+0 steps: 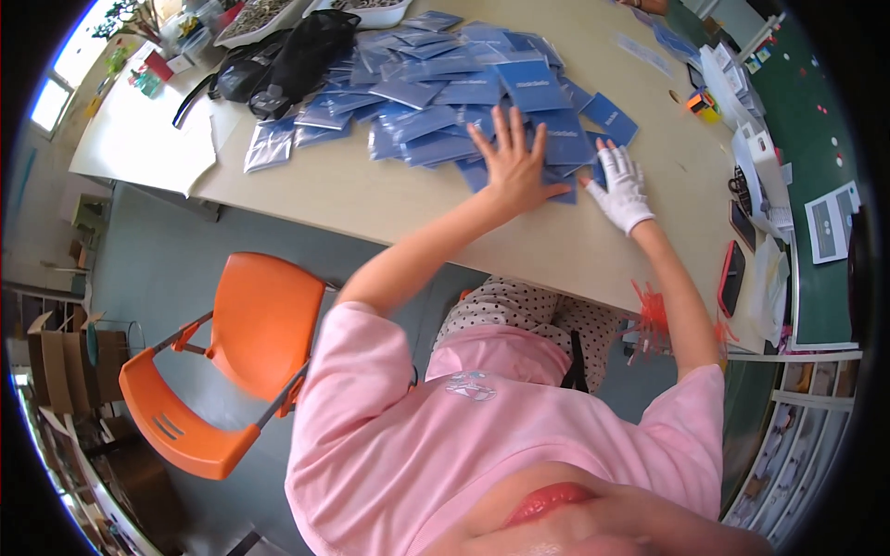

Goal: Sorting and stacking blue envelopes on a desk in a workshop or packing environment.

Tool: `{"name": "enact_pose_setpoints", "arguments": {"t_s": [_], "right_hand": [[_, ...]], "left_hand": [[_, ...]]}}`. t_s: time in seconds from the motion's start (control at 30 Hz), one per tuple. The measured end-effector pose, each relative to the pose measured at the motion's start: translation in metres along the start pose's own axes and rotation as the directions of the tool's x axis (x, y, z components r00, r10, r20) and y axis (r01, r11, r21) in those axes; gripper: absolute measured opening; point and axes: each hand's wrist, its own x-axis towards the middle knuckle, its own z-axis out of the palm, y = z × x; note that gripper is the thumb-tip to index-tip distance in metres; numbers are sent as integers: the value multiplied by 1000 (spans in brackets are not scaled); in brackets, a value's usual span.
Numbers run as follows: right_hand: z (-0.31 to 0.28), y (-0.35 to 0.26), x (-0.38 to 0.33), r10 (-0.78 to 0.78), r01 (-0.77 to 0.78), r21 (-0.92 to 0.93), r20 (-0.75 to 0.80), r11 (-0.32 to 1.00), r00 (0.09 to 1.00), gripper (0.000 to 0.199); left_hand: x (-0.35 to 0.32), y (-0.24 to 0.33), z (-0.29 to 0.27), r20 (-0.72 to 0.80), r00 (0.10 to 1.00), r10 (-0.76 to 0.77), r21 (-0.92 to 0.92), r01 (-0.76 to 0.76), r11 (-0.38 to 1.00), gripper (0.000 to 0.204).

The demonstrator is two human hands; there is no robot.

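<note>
A large heap of flat blue packets (428, 120), several in shiny clear wrapping, covers the far middle of the table. My bare left hand (513, 173) lies flat on the near right part of the heap, fingers spread over the packets. Beside it, my right hand (623, 193) wears a white glove that leaves some fingertips bare. Its fingers are stretched out at the heap's right edge, just below a single blue packet (611, 119). Neither hand is closed around anything.
A black bag (311, 57) lies left of the heap, near white trays (373, 13) of small parts. Along the right side are a red-edged phone (731, 276), a colourful cube (703, 104) and papers. An orange chair (264, 320) stands at the left.
</note>
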Motion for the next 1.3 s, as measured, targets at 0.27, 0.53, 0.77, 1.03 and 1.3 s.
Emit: {"name": "enact_pose_setpoints", "arguments": {"t_s": [0.27, 0.53, 0.77, 1.03, 1.3], "right_hand": [[-38, 41, 20, -212, 219, 149, -63, 964, 975, 68], [-72, 24, 202, -107, 155, 505, -123, 849, 987, 63], [-17, 90, 504, 418, -520, 722, 342, 456, 842, 83], [63, -23, 642, 270, -232, 300, -94, 926, 958, 69], [77, -24, 584, -59, 51, 51, 185, 997, 981, 62]], "left_hand": [[-19, 9, -63, -92, 984, 154, -45, -158, 986, 94], [12, -144, -111, -203, 937, 285, 38, -284, 958, 72], [66, -203, -72, -361, 918, 165, -210, -253, 944, 61], [39, -226, -71, -268, 956, 115, -345, -207, 916, 53], [33, -223, -70, -140, 986, 90, -419, -141, 897, 46]]}}
